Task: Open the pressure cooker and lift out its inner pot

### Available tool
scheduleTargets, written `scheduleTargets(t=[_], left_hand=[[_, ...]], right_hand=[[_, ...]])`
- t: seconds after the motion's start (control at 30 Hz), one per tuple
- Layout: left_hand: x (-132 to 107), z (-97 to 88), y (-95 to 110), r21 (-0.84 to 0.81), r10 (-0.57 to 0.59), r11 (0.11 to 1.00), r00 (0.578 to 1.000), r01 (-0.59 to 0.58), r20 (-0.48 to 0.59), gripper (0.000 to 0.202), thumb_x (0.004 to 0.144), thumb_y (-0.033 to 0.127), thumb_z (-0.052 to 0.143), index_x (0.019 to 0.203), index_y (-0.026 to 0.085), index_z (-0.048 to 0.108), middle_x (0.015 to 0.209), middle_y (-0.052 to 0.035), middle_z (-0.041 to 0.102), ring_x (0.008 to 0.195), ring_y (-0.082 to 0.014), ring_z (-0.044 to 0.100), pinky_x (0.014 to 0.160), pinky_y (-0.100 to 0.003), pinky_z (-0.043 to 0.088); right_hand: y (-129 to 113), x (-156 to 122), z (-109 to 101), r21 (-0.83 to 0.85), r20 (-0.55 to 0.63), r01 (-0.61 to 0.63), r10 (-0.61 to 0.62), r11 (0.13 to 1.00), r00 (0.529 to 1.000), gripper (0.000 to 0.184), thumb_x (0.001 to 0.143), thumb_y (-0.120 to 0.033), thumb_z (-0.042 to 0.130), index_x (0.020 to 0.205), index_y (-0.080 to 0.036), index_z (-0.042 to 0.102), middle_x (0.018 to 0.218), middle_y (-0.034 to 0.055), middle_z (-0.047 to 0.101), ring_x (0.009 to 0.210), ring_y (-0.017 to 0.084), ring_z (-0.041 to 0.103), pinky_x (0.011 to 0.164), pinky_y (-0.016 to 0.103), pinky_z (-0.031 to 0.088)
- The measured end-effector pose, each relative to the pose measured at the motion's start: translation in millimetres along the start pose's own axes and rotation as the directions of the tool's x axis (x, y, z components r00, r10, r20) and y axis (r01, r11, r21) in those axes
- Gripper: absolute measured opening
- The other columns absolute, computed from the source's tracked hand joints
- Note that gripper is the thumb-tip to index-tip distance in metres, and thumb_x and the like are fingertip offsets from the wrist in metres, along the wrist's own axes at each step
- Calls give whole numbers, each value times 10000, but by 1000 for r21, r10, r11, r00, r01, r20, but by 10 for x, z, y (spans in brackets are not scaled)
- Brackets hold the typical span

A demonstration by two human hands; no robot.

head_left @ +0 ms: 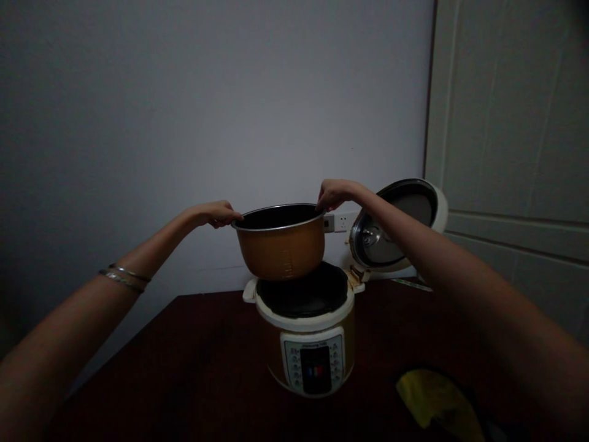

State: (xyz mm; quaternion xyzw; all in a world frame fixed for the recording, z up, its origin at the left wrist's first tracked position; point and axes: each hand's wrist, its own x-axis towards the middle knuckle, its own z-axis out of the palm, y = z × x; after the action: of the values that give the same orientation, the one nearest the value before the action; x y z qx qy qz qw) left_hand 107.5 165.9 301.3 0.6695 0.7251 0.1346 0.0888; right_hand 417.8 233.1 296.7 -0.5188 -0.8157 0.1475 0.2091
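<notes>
A golden-brown inner pot (283,248) with a dark inside and a metal rim hangs slightly tilted above an electric pressure cooker (306,325). My left hand (219,213) pinches the pot's rim on the left side. On the opposite side, my right hand (335,193) grips the rim from above. The cooker stands upright with its dark cavity showing beneath the pot, and a control panel faces me. Its round lid (398,224) is raised on a hinge at the right, partly covered by my right forearm.
The cooker rests on a dark reddish-brown table (207,344). A yellow-green item (437,399), its kind unclear in the dim light, lies at the front right. Wall sockets (340,222) sit behind the pot on a pale wall, with a light door (510,123) at right.
</notes>
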Motion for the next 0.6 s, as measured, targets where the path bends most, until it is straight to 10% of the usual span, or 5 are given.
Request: scheduleTargets(t=[0.23,0.6], left_hand=[[-372,-530,-541,34,-206,977,971,212,-122,299,658,438,607,680,140,612,571,-25,501,532,-119,458,561,-259,420],[-1214,-934,-1700,144,-538,811,819,568,-199,325,625,448,669,632,129,609,640,-105,613,605,-211,586,580,-324,495]], right_hand=[[-672,206,185,350,48,87,-111,933,993,118,732,-115,716,706,-95,602,541,-25,563,565,76,589,551,132,525],[-1978,230,1267,582,173,164,-319,796,932,150,778,-75,658,841,-103,524,533,-74,516,485,46,561,534,118,537]])
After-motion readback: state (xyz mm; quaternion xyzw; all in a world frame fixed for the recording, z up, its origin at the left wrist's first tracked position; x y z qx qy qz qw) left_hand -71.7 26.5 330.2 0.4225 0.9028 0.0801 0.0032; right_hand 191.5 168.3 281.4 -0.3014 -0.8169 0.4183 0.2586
